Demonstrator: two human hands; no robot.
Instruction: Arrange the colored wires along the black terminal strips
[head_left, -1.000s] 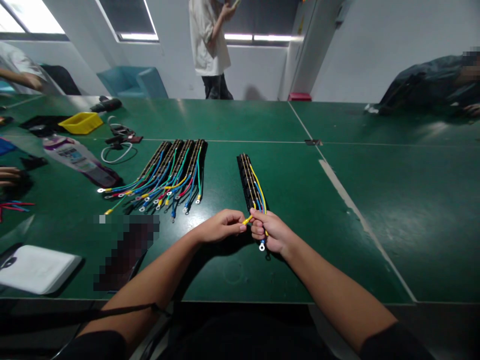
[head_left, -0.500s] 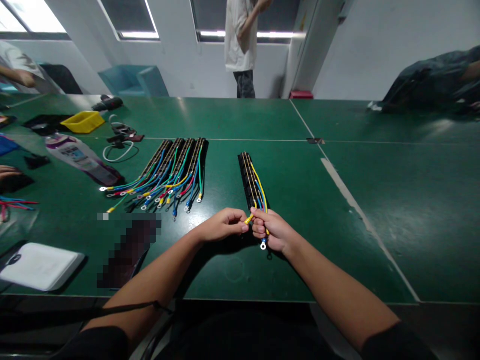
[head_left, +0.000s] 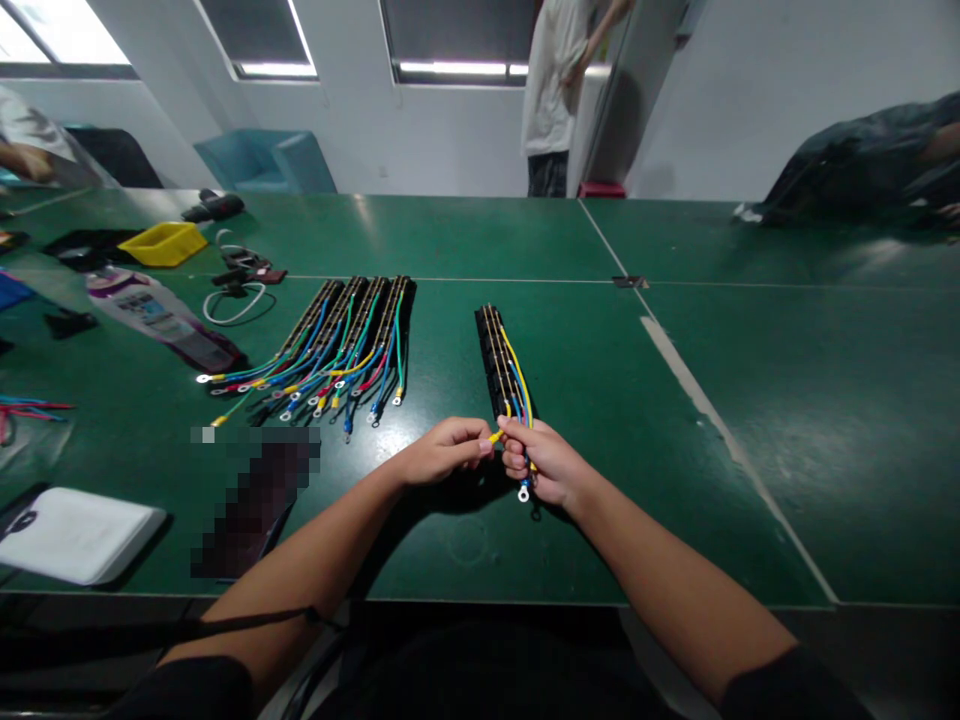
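A black terminal strip (head_left: pixel 491 360) with brass-coloured contacts lies on the green table, its wires running toward me. My right hand (head_left: pixel 546 460) is closed around the yellow and blue wires at the strip's near end. Below its fingers a ring lug (head_left: pixel 523 493) sticks out. My left hand (head_left: pixel 450 450) pinches the end of a short yellow wire (head_left: pixel 496 436), which runs up to the strip between both hands. The tip of that wire is hidden by my left fingers.
Several wired strips (head_left: pixel 390 320) lie left of centre. Further left are a bottle (head_left: pixel 161 318), a yellow tray (head_left: pixel 165 244), a cable (head_left: pixel 236 305), a white device (head_left: pixel 82 533) and a pixelated dark object (head_left: pixel 255 510). A person (head_left: pixel 555 90) stands beyond the table.
The person beyond the table has moved to the right. My left fingers have shifted slightly on the yellow wire's end, covering more of it. My right hand keeps its hold on the wires.
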